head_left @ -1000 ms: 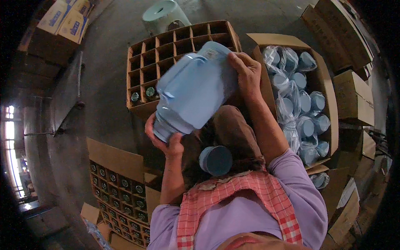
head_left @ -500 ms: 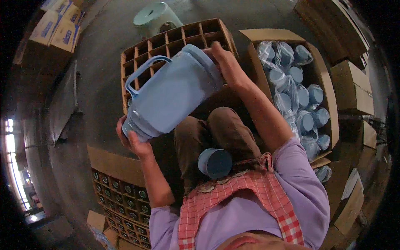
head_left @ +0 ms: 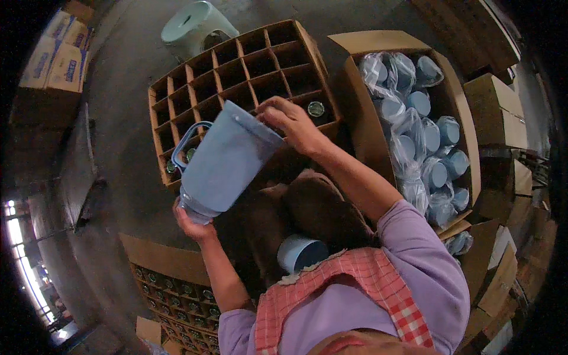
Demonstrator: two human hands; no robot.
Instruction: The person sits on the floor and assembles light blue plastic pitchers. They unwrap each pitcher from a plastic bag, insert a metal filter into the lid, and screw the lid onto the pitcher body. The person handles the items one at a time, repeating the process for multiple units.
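Observation:
A light blue plastic jug with a looped side handle hangs tilted over my lap, its wide end up and to the right. My left hand is wrapped round its narrow lower neck. The bent fingers of my right hand are at the rim of the wide end; their tips are partly hidden. On my lap lies a loose blue cup-shaped piece. Behind the jug stands a divided carton, with a few glass-topped items, such as the one in its right near cell.
To the right, an open carton holds several blue pieces in clear plastic. Another divided carton with glass-topped items stands at lower left. A pale green stool is at the back. Stacked boxes stand far left, more cartons far right.
The jug has come down toward me and tilted more upright. My right hand has shifted left and lower along its wide end, while my left hand keeps its hold on the neck.

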